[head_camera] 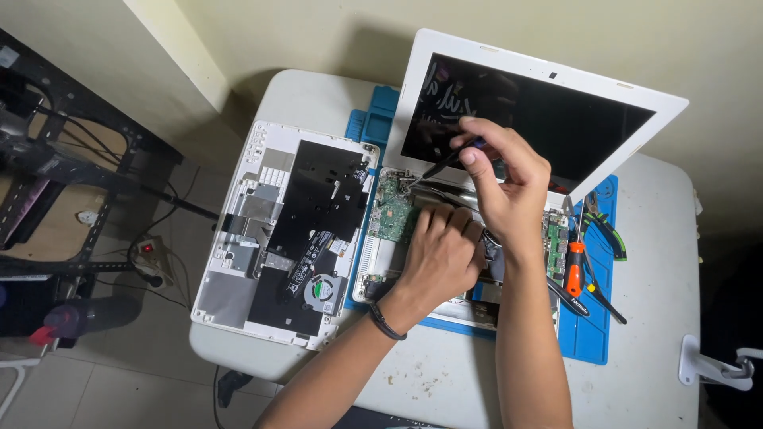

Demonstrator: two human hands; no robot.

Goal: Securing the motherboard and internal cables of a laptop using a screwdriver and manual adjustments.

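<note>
- Head view: right hand (509, 187) pinches a thin dark screwdriver (439, 165), fingers closed round its handle, tip down on the green circuit board (395, 208) near the hinge.
- Left hand (441, 258) lies palm down on the open laptop base (381, 262), fingers loosely curled, holding nothing.
- White laptop screen (548, 119) stands tilted up behind both hands.
- Removed bottom cover (282, 230) with a small fan (319, 291) lies just left of the base.
- Pliers (604, 226) and an orange-handled tool (574, 268) rest on the blue mat (592, 334), on the white worktop (445, 381).
</note>
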